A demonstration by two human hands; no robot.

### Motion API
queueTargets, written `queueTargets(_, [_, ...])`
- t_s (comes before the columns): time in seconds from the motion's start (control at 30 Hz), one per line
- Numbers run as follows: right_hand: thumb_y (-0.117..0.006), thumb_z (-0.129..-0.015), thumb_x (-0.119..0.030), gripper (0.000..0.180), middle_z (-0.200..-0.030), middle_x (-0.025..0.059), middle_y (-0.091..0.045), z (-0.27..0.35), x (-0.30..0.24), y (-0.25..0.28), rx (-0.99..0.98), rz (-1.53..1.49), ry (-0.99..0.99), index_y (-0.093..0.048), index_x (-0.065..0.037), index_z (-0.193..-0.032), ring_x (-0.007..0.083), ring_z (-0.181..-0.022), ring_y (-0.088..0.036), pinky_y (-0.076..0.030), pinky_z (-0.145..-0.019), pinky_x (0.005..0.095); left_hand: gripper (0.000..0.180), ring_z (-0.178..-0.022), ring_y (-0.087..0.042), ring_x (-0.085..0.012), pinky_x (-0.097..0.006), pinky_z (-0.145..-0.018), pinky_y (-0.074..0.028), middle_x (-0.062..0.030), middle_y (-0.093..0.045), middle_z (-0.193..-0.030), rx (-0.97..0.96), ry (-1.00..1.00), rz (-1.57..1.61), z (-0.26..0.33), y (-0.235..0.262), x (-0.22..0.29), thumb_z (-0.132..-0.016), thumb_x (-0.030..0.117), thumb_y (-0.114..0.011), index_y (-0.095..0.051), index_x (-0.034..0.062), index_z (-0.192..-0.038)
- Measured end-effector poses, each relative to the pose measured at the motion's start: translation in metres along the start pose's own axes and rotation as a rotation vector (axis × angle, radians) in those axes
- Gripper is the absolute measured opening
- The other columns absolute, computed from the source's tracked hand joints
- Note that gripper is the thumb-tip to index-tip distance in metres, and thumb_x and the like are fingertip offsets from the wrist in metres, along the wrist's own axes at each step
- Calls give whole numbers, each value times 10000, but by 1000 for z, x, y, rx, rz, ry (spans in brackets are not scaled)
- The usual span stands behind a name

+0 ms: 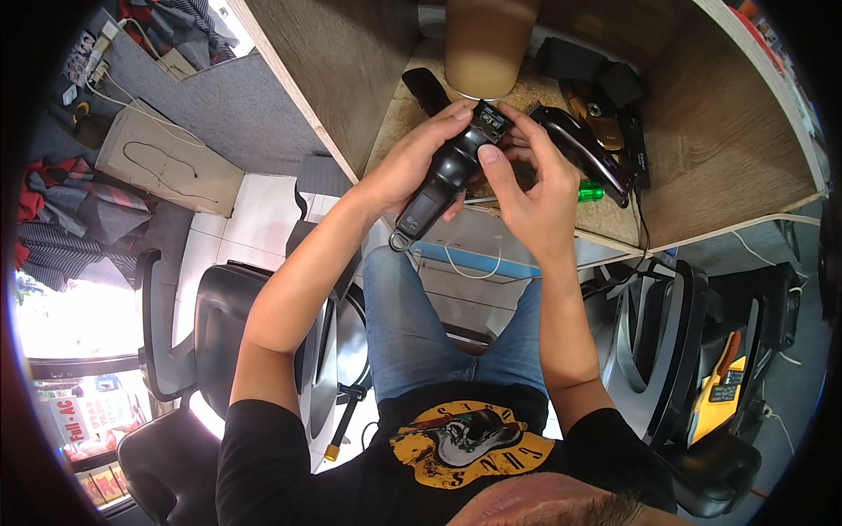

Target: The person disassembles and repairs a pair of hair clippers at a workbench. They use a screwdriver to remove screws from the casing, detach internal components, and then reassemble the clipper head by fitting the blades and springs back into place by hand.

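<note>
A black hair clipper (436,184) lies slantwise over the shelf edge, its head with the bared metal parts up and its hanging loop down. My left hand (412,158) is closed around its body from the left. My right hand (535,180) grips the head end (489,121), thumb on the near side and fingers at the far side. Beneath the right hand a screwdriver with a green handle (590,191) rests on the shelf, its shaft partly hidden. To the right lies a second dark clipper (574,145) with a cord.
The wooden shelf (624,230) has side walls left and right. On it stand a tan cylinder (491,44), a black brush-like thing (425,89) and a gold-brown trimmer (605,130). Black barber chairs flank me, left (232,307) and right (675,351). A power strip (101,42) hangs at upper left.
</note>
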State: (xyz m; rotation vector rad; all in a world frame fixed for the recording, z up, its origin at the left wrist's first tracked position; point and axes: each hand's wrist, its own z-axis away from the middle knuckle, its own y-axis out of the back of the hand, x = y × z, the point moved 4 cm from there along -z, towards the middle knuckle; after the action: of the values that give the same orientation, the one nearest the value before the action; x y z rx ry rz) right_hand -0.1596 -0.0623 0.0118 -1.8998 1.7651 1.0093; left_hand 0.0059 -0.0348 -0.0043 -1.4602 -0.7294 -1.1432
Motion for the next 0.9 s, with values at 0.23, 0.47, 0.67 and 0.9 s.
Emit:
queueTargets(0.23, [-813, -956, -121, 451, -1044, 171, -784, 1, -2, 1, 2, 0, -17, -692, 55, -1354, 223, -872, -777, -610, -802, 334, 581, -572, -660, -200, -306, -398, -548, -111, -652, -1166, 10, -16, 12, 0, -3, 1, -1134, 537, -426, -384, 182, -1591])
queueTargets(0.47, [-811, -953, -98, 444, -1045, 160, -779, 1, -3, 1, -4, -13, -23, -695, 47, -1356, 210, -877, -771, -609, -795, 322, 531, -531, -674, -215, -308, -389, -563, -126, -661, -1078, 12, 10, 13, -2, -1, -1, -1131, 474, -424, -381, 168, -1563])
queueTargets(0.67, [-813, -952, -107, 450, -1047, 149, -772, 1, -4, 2, -6, -23, 18, -698, 22, -1367, 203, -866, -761, -609, -793, 317, 481, -536, -700, -216, -298, -382, -585, -122, -659, -1148, -33, -48, 59, -3, -2, 1, -1111, 398, -412, -403, 144, -1520])
queueTargets(0.9, [-818, -953, -121, 450, -1040, 149, -773, 1, -4, 1, -7, -15, 19, -703, 18, -1366, 204, -864, -764, -612, -782, 319, 480, -588, -717, -194, -271, -388, -597, -125, -644, -1223, -58, -78, 21, -2, -8, 7, -1101, 380, -404, -420, 130, -1510])
